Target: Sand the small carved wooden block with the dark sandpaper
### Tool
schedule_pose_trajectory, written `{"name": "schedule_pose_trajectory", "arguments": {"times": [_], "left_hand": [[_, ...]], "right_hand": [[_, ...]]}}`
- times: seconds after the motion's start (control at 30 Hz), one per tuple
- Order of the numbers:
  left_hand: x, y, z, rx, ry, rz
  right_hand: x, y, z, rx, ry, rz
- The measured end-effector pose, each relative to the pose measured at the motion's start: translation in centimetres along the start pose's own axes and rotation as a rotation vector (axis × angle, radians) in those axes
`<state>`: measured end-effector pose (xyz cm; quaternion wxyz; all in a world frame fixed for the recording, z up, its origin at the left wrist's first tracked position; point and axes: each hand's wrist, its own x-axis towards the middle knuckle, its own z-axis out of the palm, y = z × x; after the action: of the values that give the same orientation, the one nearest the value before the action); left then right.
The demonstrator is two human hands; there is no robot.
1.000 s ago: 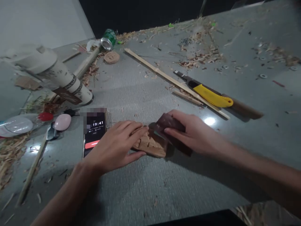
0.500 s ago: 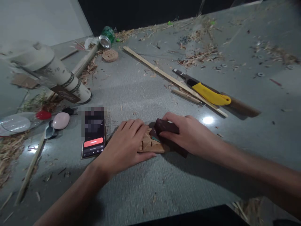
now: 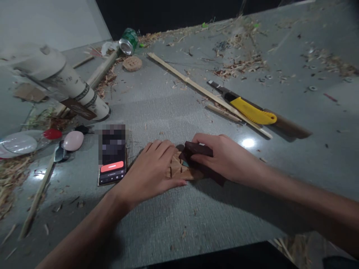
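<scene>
A small carved wooden piece (image 3: 179,170) with cut triangular grooves lies flat on the grey table (image 3: 179,108). My left hand (image 3: 148,173) rests on its left part, fingers stretched flat and pressing it down. My right hand (image 3: 223,158) is closed around a dark brown sanding block (image 3: 198,149), whose lower edge sits on the wooden piece's right side. Most of the wooden piece is hidden under both hands.
A phone (image 3: 112,158) lies just left of my left hand. Beyond are a yellow-handled knife (image 3: 248,110), a long wooden stick (image 3: 202,91), a white tube (image 3: 75,91), a green can (image 3: 128,40), a pink oval object (image 3: 73,141) and scattered wood shavings (image 3: 238,67).
My right hand has slid the sanding block leftward over the wooden piece. My left hand has shifted slightly right on it, and the view has drifted a little.
</scene>
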<state>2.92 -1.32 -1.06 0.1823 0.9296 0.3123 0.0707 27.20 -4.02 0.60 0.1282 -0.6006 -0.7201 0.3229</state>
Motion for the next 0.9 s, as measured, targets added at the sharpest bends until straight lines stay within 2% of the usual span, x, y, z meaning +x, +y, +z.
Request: {"name": "schedule_pose_trajectory", "arguments": {"times": [0.1,0.27,0.4,0.57,0.73,0.9], "left_hand": [[0.05,-0.02,0.02,-0.009,-0.01,0.004],[0.1,0.17,-0.03,-0.012,-0.009,0.0],[-0.03,0.13,0.07,-0.014,0.0,-0.011],[-0.12,0.06,0.28,-0.045,0.02,0.0],[-0.05,0.1,0.46,-0.081,0.014,-0.034],[-0.05,0.33,0.39,-0.125,0.005,-0.051]], "right_hand": [[0.02,0.0,-0.15,0.04,-0.046,0.033],[0.15,-0.12,0.07,-0.006,0.042,-0.022],[-0.06,0.07,0.12,-0.006,-0.012,-0.025],[0.25,-0.02,0.44,-0.046,0.054,-0.054],[0.14,0.11,0.15,-0.017,-0.018,-0.048],[0.27,-0.13,0.11,-0.061,0.026,-0.055]]}}
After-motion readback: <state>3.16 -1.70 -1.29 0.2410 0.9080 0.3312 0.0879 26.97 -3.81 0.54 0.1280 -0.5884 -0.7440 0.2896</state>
